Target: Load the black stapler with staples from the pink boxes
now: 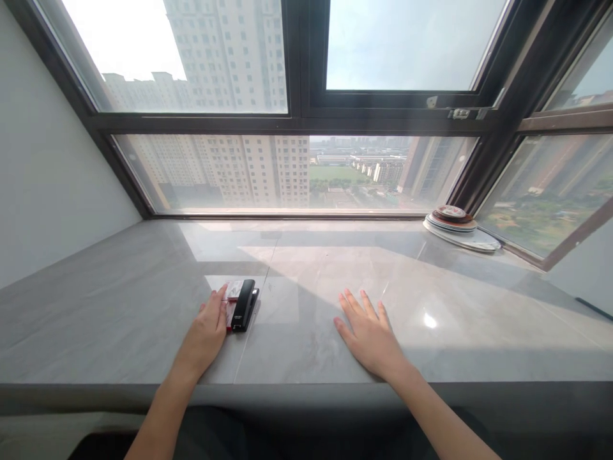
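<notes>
My left hand (207, 329) lies on the sill at the left, its fingers stretched forward against the left side of two small red-and-white printed packets (232, 295). Whether the fingertips reach under or over their edge is hard to see. A black stapler (244, 306) rests right of the packets, close against them, its length pointing away from me. To the right, my right hand (370, 332) is palm down on the sill with its fingers spread, holding nothing.
The grey marble-look sill (306, 306) ends at a front edge close to me. A stack of round plate-like discs (453, 223) stands in the far right corner by the dark window frame (297, 121). A thin dark object (594, 308) lies at the right edge.
</notes>
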`<action>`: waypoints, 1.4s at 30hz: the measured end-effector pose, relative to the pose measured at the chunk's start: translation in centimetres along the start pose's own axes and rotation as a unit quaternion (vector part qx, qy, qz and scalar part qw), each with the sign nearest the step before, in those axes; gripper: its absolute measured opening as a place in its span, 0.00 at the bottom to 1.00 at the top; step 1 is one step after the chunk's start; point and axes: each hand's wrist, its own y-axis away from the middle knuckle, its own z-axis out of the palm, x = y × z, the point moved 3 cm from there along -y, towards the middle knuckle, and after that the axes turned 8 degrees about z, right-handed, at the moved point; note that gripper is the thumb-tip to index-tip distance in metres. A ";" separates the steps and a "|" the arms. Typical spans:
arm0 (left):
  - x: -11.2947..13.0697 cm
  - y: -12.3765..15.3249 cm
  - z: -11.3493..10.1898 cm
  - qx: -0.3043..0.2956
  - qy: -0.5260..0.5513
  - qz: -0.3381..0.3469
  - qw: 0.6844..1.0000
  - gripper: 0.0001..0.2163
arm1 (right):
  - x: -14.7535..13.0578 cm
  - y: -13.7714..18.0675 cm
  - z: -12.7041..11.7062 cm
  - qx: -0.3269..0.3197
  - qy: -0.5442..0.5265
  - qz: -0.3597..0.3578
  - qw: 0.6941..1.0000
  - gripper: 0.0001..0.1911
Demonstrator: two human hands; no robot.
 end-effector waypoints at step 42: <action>16.7 0.1 7.9 -0.138 -0.073 0.105 0.982 0.30 | -0.6 -0.1 0.8 0.032 0.009 0.028 0.999 0.33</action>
